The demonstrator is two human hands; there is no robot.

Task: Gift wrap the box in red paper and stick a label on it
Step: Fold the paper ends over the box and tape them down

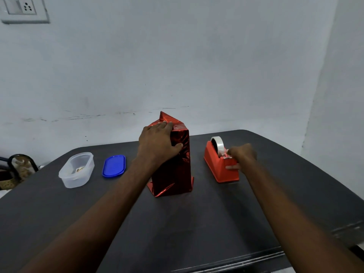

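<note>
The left hand [157, 141] reaches forward with the forearm stretched across the tabletop [197, 223], its palm and straight fingers laid over the top of the box [175, 166], thumb pressed against the near face. The box stands upright at the centre of the tabletop, covered in shiny red paper [181, 138] whose loose top end pokes up in a crumpled peak at 12 o'clock of the hand. The right hand [241, 156], at 3 o'clock of the box, has its fingers curled at the front of the red tape dispenser [220, 166], pinching the free end of the tape [218, 144] by the cutter.

At 9 o'clock of the box lie a blue lid [113, 166] and, farther out, a clear plastic container [76, 170] with a small item inside. The tabletop is dark, with rounded corners. Behind it rises a scuffed white wall [177, 56] with a switch plate [24, 9] at 11 o'clock.
</note>
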